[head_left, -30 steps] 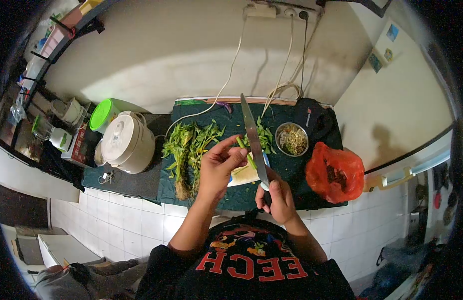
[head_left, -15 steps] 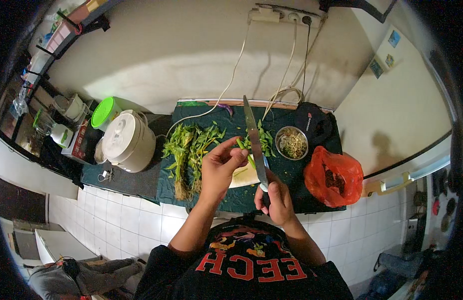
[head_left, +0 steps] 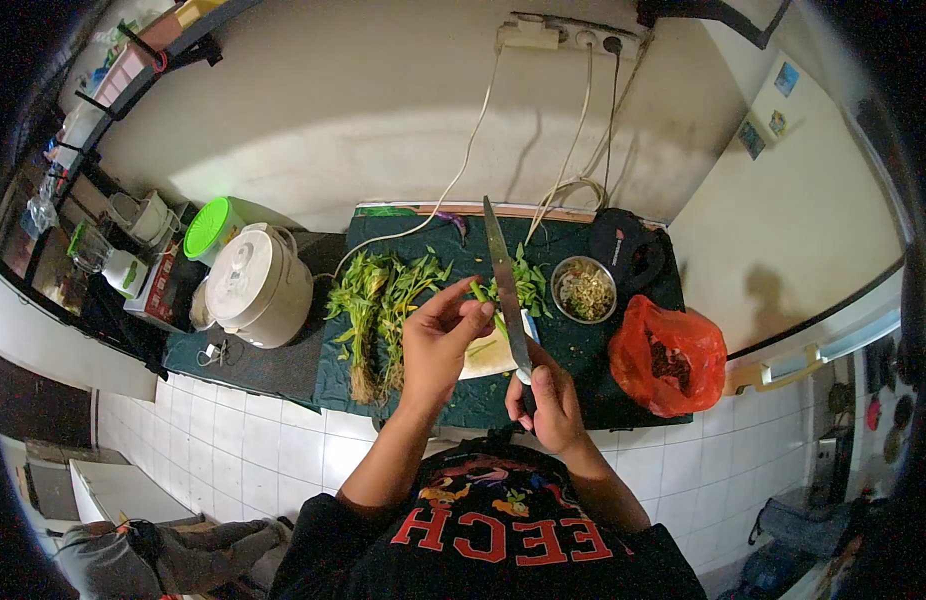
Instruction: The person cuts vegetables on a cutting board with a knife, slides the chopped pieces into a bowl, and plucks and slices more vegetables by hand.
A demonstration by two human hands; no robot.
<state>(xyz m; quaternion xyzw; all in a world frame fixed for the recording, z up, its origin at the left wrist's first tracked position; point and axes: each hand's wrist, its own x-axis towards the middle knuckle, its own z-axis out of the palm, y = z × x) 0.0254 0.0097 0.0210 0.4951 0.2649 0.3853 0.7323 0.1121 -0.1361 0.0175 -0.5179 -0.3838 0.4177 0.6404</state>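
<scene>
Pinched between the fingertips of my left hand (head_left: 443, 345) is a short green vegetable stem (head_left: 481, 292). A long kitchen knife (head_left: 504, 270) points up and away, its handle wrapped by my right hand (head_left: 549, 405). The blade stands just right of the stem; whether they touch I cannot tell. Below both hands lies a pale cutting board (head_left: 488, 357) with cut green bits on it. Leafy greens (head_left: 530, 285) are partly hidden behind the knife. Bunches of leafy greens with roots (head_left: 368, 300) lie left of my left hand.
On the right are a metal bowl of chopped food (head_left: 584, 290) and an open red plastic bag (head_left: 663, 350). A white rice cooker (head_left: 258, 285) and a green-lidded container (head_left: 211, 228) stand left. A purple eggplant (head_left: 451, 222) lies near the wall. Cords (head_left: 573, 190) hang down behind.
Both hands hold nearly the same pose, with stem and knife still gripped. The knife has shifted very slightly left relative to the board.
</scene>
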